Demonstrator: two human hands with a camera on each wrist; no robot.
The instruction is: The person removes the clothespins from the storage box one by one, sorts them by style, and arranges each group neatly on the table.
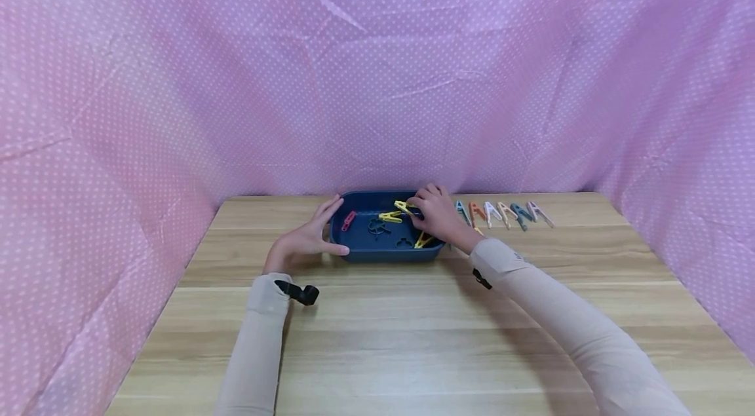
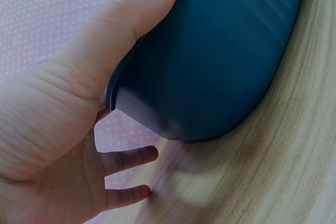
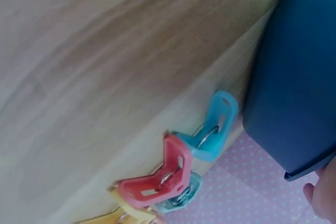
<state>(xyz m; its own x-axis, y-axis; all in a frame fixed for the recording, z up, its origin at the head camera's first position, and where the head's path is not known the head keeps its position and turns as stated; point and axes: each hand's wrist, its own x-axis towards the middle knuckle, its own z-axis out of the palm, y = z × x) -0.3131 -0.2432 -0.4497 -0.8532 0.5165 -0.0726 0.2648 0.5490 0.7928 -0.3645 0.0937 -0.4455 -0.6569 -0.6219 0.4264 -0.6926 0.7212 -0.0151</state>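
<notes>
A dark blue plastic basin (image 1: 389,256) stands at the back of the table. My left hand (image 1: 309,236) spans its left end, thumb and fingers spread straight against the rim. In the left wrist view the thumb lies along the basin wall (image 2: 210,61), and two fingers stick out free below. Over the basin's right part, my right hand (image 1: 436,213) pinches a yellow clothespin (image 1: 404,207). Inside lie another yellow clothespin (image 1: 390,217), a red one (image 1: 348,221), dark green ones (image 1: 377,226) and a yellow one (image 1: 422,241) by the near right corner. The right fingertips are partly hidden.
Right of the basin runs a row of clothespins, among them an orange one (image 1: 476,211), a white one (image 1: 491,210), a blue one (image 1: 521,214) and a pale purple one (image 1: 539,212). A pink dotted cloth (image 1: 377,75) hangs behind the wooden table (image 1: 377,337).
</notes>
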